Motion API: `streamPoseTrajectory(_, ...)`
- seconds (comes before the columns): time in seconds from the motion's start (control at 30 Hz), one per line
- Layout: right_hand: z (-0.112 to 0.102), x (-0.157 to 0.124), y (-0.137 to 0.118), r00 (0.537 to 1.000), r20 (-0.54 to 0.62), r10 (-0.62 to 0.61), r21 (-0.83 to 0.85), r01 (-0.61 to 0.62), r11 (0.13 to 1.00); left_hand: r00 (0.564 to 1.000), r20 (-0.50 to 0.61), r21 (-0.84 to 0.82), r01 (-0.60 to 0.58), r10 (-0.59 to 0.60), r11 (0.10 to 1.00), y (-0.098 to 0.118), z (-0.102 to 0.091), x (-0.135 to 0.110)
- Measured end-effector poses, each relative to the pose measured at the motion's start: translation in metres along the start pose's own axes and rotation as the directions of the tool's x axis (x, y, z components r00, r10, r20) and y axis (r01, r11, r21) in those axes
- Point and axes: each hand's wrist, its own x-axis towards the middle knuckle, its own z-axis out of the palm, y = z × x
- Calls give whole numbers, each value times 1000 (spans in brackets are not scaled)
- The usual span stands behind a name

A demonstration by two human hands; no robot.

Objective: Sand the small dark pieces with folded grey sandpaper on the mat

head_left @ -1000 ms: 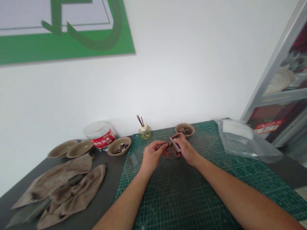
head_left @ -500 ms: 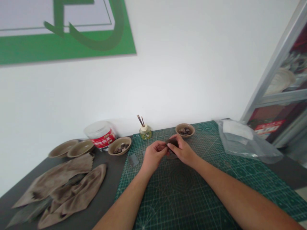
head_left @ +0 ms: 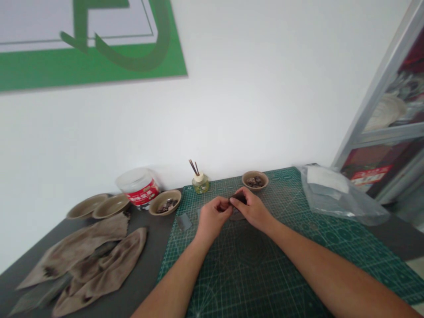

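Note:
Over the green cutting mat (head_left: 218,282), my two hands meet fingertip to fingertip. My right hand (head_left: 253,210) is closed on a small, flat dark brown piece (head_left: 240,197), its thumb pressed on it. My left hand (head_left: 213,216) is closed in a pinch at the piece's left edge; anything between those fingertips is too small to make out. Below the fingers shows a greyish-brown patch (head_left: 236,215), partly hidden. Behind my right hand stands a small bowl (head_left: 255,187) of dark bits. A grey rectangular plate (head_left: 184,221) lies left of my left hand.
Left of the mat are a second bowl of bits (head_left: 165,213), a red-labelled plastic tub (head_left: 141,194), two shallow bowls (head_left: 84,207) and crumpled brown cloths (head_left: 109,274). A reed diffuser (head_left: 200,184) stands by the wall. A clear plastic bag (head_left: 344,201) lies at right.
My left fingers have curled in closer at the piece's edge. My right hand has barely shifted, and the surrounding things stay put.

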Motion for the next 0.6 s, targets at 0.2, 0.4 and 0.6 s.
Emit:
streamPoseTrajectory(0.2,1,1,2,999,-10,33,61,-33,998,1000,-10,-13,-19,19,1000,2,1,-1)
streamPoseTrajectory(0.4,3,0,4,998,-3,57,80,-56,995,1000,14,-65,9,-9,998,5,3,-2)
streamPoseTrajectory(0.6,2,1,4,999,0,53,80,-52,995,1000,12,17,-8,7,1000,5,2,-2)
